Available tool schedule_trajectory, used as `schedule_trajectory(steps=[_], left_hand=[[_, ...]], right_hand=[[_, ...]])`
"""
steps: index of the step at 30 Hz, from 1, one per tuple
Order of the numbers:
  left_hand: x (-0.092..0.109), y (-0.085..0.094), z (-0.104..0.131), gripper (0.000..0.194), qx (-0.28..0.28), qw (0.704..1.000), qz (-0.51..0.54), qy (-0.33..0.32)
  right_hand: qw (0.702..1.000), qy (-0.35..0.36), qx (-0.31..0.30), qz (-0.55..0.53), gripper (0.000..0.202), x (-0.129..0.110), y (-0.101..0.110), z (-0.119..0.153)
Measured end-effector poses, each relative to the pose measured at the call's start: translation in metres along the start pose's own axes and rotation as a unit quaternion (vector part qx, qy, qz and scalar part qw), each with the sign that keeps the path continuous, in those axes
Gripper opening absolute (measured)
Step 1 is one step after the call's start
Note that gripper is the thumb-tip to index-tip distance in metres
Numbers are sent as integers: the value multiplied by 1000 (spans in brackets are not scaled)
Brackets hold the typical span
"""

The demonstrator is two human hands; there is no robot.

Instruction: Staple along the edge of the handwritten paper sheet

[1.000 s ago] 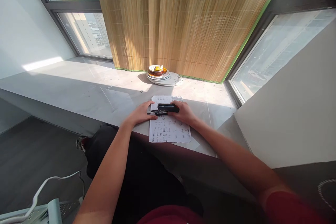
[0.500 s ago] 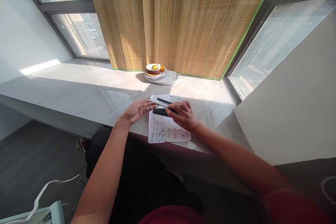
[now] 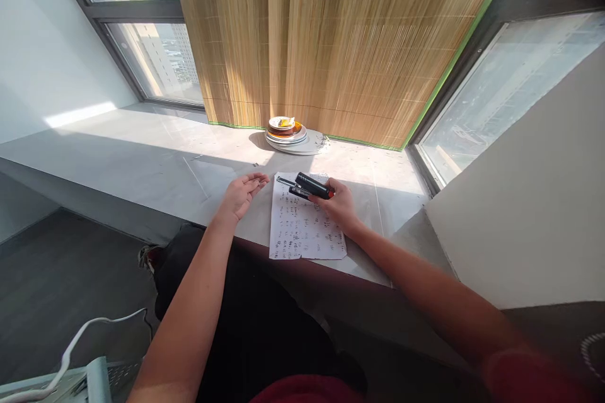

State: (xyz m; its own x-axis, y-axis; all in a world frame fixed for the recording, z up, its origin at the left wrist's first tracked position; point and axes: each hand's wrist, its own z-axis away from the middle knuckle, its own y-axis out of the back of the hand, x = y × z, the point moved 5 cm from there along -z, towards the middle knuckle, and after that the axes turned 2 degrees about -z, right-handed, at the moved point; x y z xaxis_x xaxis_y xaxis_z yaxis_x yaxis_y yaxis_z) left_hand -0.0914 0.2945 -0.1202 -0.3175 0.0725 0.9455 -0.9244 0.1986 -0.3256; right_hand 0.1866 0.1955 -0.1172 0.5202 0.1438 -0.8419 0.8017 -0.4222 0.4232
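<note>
A black stapler (image 3: 312, 185) is gripped at its right end by my right hand (image 3: 339, 204), a little above the written sheet. Its top arm is swung up from the metal magazine, whose tip points left. Underneath lies a sheet of paper (image 3: 293, 236) covered in handwritten columns, its upper part partly hidden by the stapler. My left hand (image 3: 243, 194) hovers just left of the sheet, palm turned up and fingers loosely extended, apart from the stapler. Whether something tiny lies in its fingers is too small to make out.
Behind the paper, a stack of plates (image 3: 286, 134) stands on the stone windowsill (image 3: 155, 157) against a bamboo blind (image 3: 321, 44). A white wall (image 3: 524, 201) bounds the right side. Lower left, a white cable (image 3: 94, 322) runs above a light-coloured rack (image 3: 97, 381).
The stapler has turned in my right hand, and its top arm now shows above the magazine. My left hand has drawn away from it, leaving a gap.
</note>
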Motion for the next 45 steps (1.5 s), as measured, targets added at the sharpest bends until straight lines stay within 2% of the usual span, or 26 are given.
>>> schedule_trajectory(steps=[3, 4, 6, 9, 11, 14, 16, 20, 26, 28, 29, 30, 32, 34, 35, 36, 38, 40, 43, 45], left_hand=[[4, 1, 0, 10, 17, 999, -9, -37], [5, -1, 1, 10, 5, 999, -16, -42], [8, -10, 5, 25, -48, 997, -42, -36], [11, -31, 18, 55, -169, 979, -116, -19], [13, -44, 29, 64, -239, 958, -157, -27], [14, -61, 44, 61, -313, 932, -175, -57], [12, -69, 51, 55, -345, 921, -167, -65], [6, -78, 56, 52, -382, 910, -147, -64], [2, -83, 58, 50, -396, 899, -165, -90], [7, -79, 55, 51, -373, 900, -186, -125], [11, -74, 51, 50, -342, 905, -201, -152], [16, -67, 43, 47, -294, 911, -222, -185], [28, -47, 21, 36, -157, 908, -291, -256], [37, -25, -7, 27, -5, 866, -396, -307], [39, -15, -23, 22, 44, 838, -448, -308], [37, -8, -40, 17, 68, 813, -496, -299], [30, 3, -70, 24, 64, 765, -576, -281], [17, 11, -93, 38, 25, 734, -635, -240], [-1, 20, -107, 41, -28, 722, -665, -188], [-5, 24, -104, 41, -29, 725, -663, -184]], right_hand=[[999, -2, -21, 30, 38, 1, -4, 0], [999, 5, -32, 41, 38, 0, -6, 0], [996, 44, -38, 67, 34, -8, -8, 1], [980, 158, 6, 119, 36, -28, -5, 8], [959, 247, 18, 139, 42, -43, -6, 17], [917, 373, -20, 142, 41, -60, -12, 35], [891, 428, -48, 147, 35, -65, -17, 44], [883, 445, -27, 150, 24, -70, -18, 49], [883, 460, -8, 93, 13, -73, -14, 49], [899, 435, 18, 52, 11, -71, -6, 41], [910, 410, 46, 33, 10, -68, 2, 35], [922, 378, 81, 18, 10, -63, 10, 26], [943, 300, 146, 7, 9, -46, 29, 6], [962, 219, 164, 24, 11, -22, 44, -17], [971, 182, 148, 43, 11, -7, 49, -28], [979, 147, 126, 61, 10, 8, 53, -38], [985, 86, 98, 115, 9, 37, 59, -54], [985, 39, 80, 147, 8, 60, 62, -63], [987, 9, 62, 151, 9, 79, 62, -67], [989, 11, 59, 138, 9, 83, 61, -67]])
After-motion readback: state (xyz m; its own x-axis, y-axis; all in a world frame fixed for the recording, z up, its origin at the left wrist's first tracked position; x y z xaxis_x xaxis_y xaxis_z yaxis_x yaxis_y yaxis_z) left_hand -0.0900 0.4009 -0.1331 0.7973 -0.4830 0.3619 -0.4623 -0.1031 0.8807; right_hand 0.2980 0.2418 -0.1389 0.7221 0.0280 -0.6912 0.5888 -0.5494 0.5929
